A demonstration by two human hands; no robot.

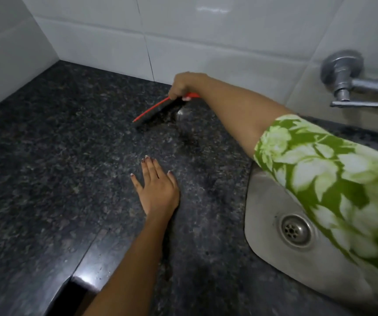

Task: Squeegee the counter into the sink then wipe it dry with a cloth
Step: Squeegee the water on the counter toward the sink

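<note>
Red-backed and black-bladed, the squeegee (156,110) lies far back on the dark granite desk (46,156), near the tiled wall (183,37). Its long axis slants from far right to near left, blade edge down on the stone. The right hand (183,85) is closed around its handle, arm stretched across the steel sink (265,215), which lies to the near right, so the pull likely runs that way. The left hand (158,188) rests flat and open on the desk, holding nothing.
</note>
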